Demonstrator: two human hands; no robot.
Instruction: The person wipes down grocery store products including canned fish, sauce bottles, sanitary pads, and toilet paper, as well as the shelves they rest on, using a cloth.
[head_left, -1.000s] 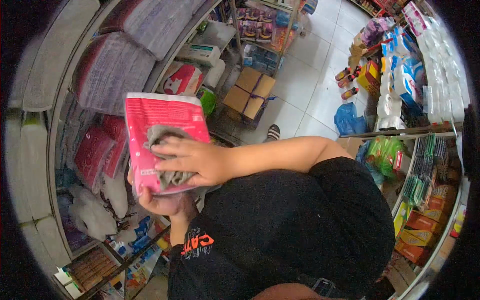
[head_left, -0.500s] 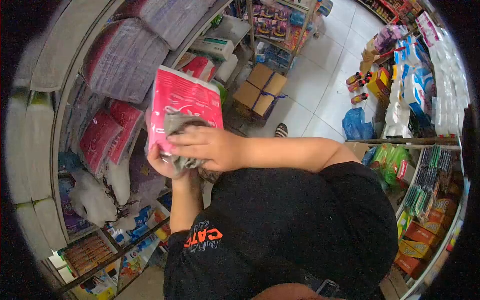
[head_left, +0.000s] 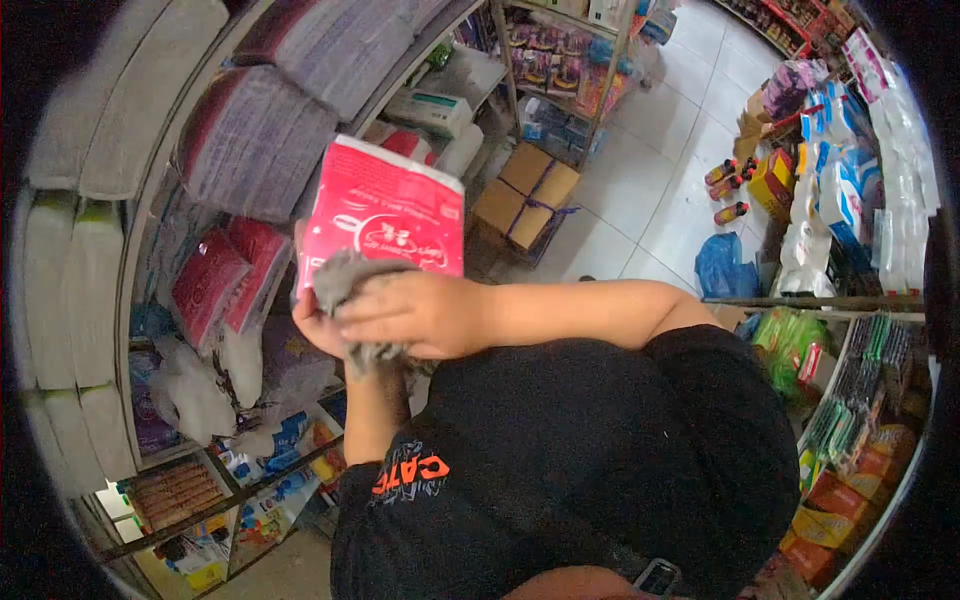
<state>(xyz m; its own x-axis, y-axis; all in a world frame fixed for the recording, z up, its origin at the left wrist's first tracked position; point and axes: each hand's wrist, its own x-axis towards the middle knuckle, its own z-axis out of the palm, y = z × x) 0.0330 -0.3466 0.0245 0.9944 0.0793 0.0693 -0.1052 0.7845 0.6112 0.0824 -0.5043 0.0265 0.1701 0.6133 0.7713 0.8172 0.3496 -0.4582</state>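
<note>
My left hand (head_left: 318, 328) grips a pink plastic packet (head_left: 400, 200) by its lower left part. White print and a pale strip along the top edge show on the packet. Pressed against its lower front is a crumpled grey cloth (head_left: 345, 280), which my right hand (head_left: 405, 312) holds under bent fingers. Part of the packet's lower side is hidden behind the cloth and hand.
More pink packets (head_left: 210, 280) lie on the left shelf, below large plastic-wrapped bundles (head_left: 260, 140). A tied cardboard box (head_left: 527, 195) stands ahead on the tiled floor (head_left: 650, 170). Bottles (head_left: 730, 212), a blue bag (head_left: 726, 265) and stacked goods line the right side.
My right hand and the cloth have shifted slightly down and left on the packet, uncovering more print. The packet has moved slightly right, and the camera view has shifted a little.
</note>
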